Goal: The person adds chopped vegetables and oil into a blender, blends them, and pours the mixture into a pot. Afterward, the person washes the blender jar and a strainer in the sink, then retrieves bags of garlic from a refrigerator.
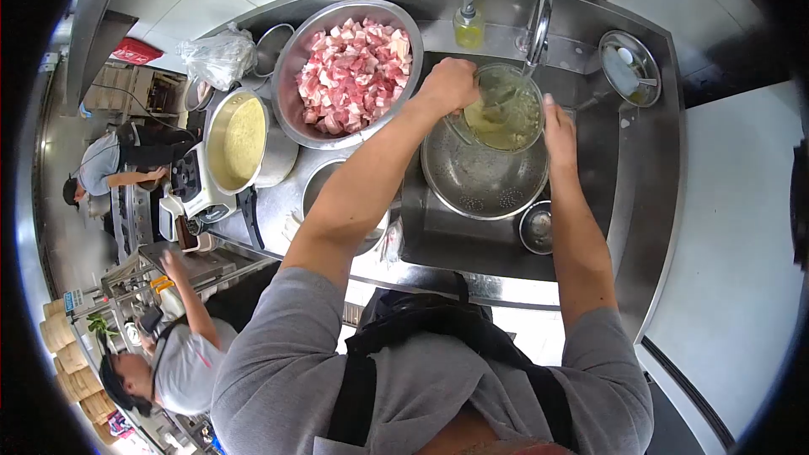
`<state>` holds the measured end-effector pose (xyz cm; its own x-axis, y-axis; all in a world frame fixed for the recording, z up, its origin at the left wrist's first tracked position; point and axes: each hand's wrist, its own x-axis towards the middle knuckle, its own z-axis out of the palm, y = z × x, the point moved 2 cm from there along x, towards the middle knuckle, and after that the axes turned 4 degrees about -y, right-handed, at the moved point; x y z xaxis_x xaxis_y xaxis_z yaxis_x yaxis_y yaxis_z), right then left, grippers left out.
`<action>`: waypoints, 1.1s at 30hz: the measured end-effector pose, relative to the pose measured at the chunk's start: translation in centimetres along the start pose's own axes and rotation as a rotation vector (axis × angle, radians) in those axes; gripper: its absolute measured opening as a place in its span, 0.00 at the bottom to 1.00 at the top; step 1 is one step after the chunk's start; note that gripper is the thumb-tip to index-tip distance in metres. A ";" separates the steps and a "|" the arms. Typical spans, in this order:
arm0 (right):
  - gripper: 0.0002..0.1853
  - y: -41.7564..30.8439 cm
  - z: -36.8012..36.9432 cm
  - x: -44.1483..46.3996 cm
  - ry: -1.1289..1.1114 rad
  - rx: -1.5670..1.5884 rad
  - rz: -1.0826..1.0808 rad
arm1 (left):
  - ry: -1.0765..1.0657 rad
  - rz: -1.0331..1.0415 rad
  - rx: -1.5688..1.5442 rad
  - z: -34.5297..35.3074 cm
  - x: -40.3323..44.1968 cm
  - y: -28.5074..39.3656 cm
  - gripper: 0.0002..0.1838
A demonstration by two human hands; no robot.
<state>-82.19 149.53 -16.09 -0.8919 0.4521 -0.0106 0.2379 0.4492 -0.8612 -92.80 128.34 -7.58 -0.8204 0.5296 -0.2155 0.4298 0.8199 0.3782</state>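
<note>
Under the faucet, a round clear container with cloudy yellowish-green contents is held over the sink. My left hand grips its left rim, the fingers closed round the edge. On the container's right side my right hand rests against the wall, thumb up, its fingers partly hidden. Below the container sits a perforated metal colander in the sink basin. A small metal bowl lies to the colander's lower right.
Left of the sink stand a large bowl of cubed raw meat and a pot of yellowish contents. A soap bottle is behind the basin; a metal dish is at right. Two co-workers are at far left.
</note>
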 end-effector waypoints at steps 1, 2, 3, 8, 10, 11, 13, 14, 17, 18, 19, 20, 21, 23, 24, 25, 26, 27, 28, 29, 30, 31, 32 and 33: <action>0.23 -1.3 0.0 0.1 -0.108 -0.115 -0.015 | -0.006 -0.026 0.006 -0.4 0.1 0.4 0.13; 0.20 -2.5 0.0 0.3 -0.213 -0.230 -0.030 | -0.013 -0.049 0.013 -0.8 0.2 0.8 0.12; 0.20 -3.5 0.1 0.5 -0.212 -0.227 -0.029 | -0.014 -0.048 0.016 -1.2 0.2 1.1 0.12; 0.13 -6.5 1.8 2.4 -0.147 0.057 -0.316 | -0.136 -0.264 0.030 -0.6 0.1 0.5 0.14; 0.13 -6.2 4.0 3.3 -0.293 0.297 -0.064 | -0.178 -0.313 0.015 -0.4 -0.6 0.7 0.15; 0.13 -5.7 5.0 3.5 -0.431 0.531 0.195 | -0.219 -0.357 -0.002 -0.2 -0.9 0.8 0.15; 0.15 -6.9 4.0 3.3 -0.437 0.536 0.199 | -0.217 -0.344 0.003 0.4 -1.0 0.7 0.15; 0.17 -7.7 3.3 3.0 -0.445 0.543 0.206 | -0.218 -0.334 0.010 0.9 -1.0 0.5 0.16; 0.23 -8.5 -0.2 2.0 -0.299 0.039 -0.069 | -0.183 0.000 0.185 1.9 0.4 0.1 0.15; 0.23 -6.9 -0.6 1.8 -0.300 0.033 -0.067 | -0.184 0.001 0.178 2.0 0.8 0.2 0.15; 0.25 -4.5 -0.6 1.4 -0.273 -0.038 -0.058 | -0.146 0.182 0.194 1.8 1.1 0.9 0.15; 0.27 -2.6 -0.3 0.9 -0.241 -0.107 -0.049 | -0.107 0.366 0.212 1.6 1.6 1.7 0.15; 0.27 -1.5 -0.1 -0.3 -0.234 -0.110 -0.046 | -0.107 0.374 0.211 1.4 2.3 2.2 0.15; 0.26 0.3 0.0 -2.7 -0.291 -0.185 -0.048 | -0.197 0.472 0.217 1.5 3.7 3.6 0.14; 0.26 0.7 -0.1 -2.8 -0.285 -0.192 -0.042 | -0.198 0.482 0.212 1.8 4.2 4.1 0.14; 0.22 1.2 -0.2 -2.9 -0.245 -0.189 0.030 | -0.171 0.539 0.243 2.1 4.5 4.7 0.15; 0.19 1.6 -0.5 -3.0 -0.205 -0.183 0.098 | -0.142 0.595 0.276 2.3 4.7 5.2 0.16; 0.18 1.5 -0.8 -3.0 -0.192 -0.250 0.001 | -0.141 0.603 0.278 2.0 4.6 5.7 0.16; 0.18 -0.4 -1.1 -3.5 -0.186 -0.250 0.005 | -0.143 0.470 0.191 1.5 4.4 6.0 0.17; 0.17 -2.1 -1.3 -4.1 -0.182 -0.153 0.182 | -0.144 0.338 0.106 0.9 4.2 6.2 0.18; 0.16 -3.2 -1.6 -4.5 -0.177 -0.054 0.357 | -0.144 0.343 0.109 2.0 4.0 5.7 0.18; 0.16 -2.6 -1.5 -4.6 -0.172 -0.052 0.354 | 0.143 0.283 -0.039 3.9 4.0 4.1 0.19; 0.16 -1.4 -1.1 -4.6 -0.115 0.015 0.425 | 0.431 0.218 -0.188 5.4 4.0 2.6 0.21; 0.16 -0.4 -0.7 -4.6 -0.059 0.082 0.496 | 0.165 -0.010 -0.142 7.6 4.4 1.3 0.23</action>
<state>-77.91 147.79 -15.35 -0.6999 0.5502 -0.4555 0.6099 0.1284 -0.7820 -92.98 133.43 -14.92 -0.8803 0.4687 -0.0737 0.3734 0.7801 0.5020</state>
